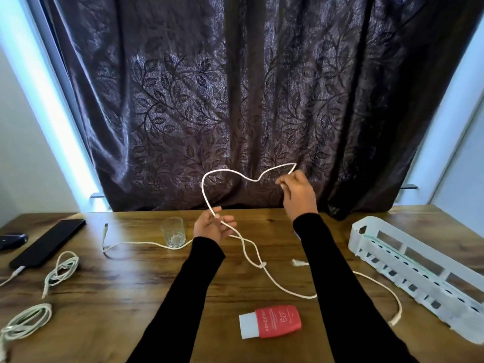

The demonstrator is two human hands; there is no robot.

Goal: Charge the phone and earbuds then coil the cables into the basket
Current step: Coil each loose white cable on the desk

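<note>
Hands are raised apart above the wooden table: the left hand pinches a white braided cable, the right hand pinches its other part, making a heart-like loop. White slotted plastic basket lies at the right, and near the front edge a red tube shows "50".

Both hands are raised above the wooden table and hold one white cable in a loop: the left hand pinches it low, the right hand higher. A white basket lies at right, a black phone far left
</note>
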